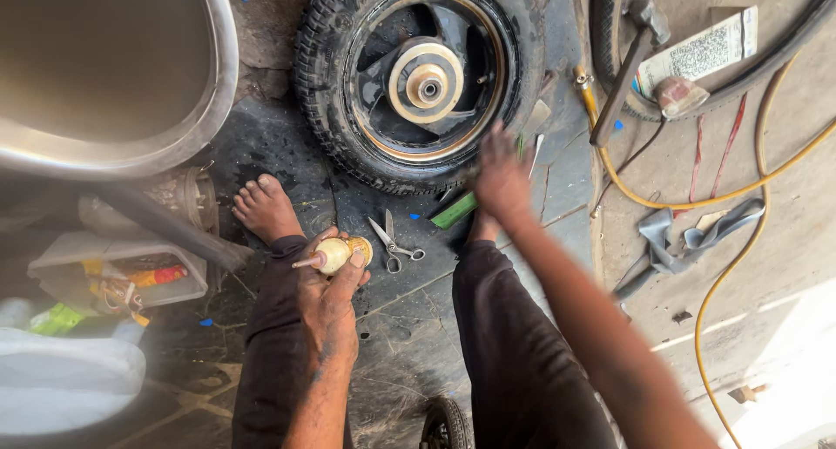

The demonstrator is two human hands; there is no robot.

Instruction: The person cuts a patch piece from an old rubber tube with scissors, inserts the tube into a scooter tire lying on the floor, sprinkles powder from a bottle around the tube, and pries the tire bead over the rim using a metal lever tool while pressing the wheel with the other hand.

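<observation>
We see left hand (335, 279) clamped round small yellow bottle (335, 255) at 9 o'clock of scissors (394, 243); right hand (500, 177), blurred, fingers spread, empty, reaching green tool (455, 210) at wheel's (418, 79) 6 o'clock. Risk: tilted nozzle dripping onto trousers.

Small yellowish nozzle-tipped bottle (335, 255) lying sideways above a knee

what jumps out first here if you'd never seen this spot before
The black tyre with its wheel hub lies flat on the ground at top centre, and the blurred right hand reaches toward its near edge. Lower left of it, the left hand grips a small yellowish bottle, with scissors lying just right of it. A yellow hose loops across the floor at right.
</observation>
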